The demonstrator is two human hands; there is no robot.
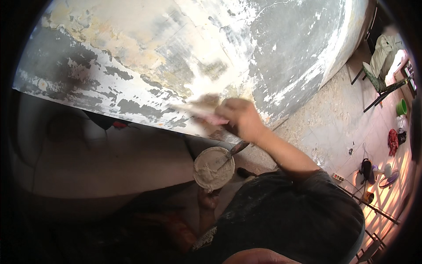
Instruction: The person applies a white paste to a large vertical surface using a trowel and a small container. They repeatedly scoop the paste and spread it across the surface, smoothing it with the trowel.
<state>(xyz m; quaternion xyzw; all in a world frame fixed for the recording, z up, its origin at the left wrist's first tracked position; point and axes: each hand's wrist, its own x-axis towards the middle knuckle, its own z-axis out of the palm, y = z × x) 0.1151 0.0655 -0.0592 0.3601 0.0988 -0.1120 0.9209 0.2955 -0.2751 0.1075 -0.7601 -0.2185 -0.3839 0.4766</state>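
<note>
A round tub of pale putty point(206, 176) rests in my left hand point(208, 200), which is closed on it from below. In the tub a putty knife point(240, 147) leans, its blade in the paste and its dark handle up to the right. My right hand point(241, 118) is closed on a flat, pinkish tool point(214, 119), smeared by motion, so its exact kind is hard to make out. The tool is at the lower part of a patchy plastered wall point(290, 53), grey with white and yellowish areas. Whether it touches the surface cannot be told.
To the right, a person point(384, 55) is by a dark-legged chair point(381, 90). On the floor are a green bucket point(401, 107), a red cloth point(392, 141), a power strip point(337, 177) with a cord and a fan point(388, 175). A dark gap borders the wall's lower edge.
</note>
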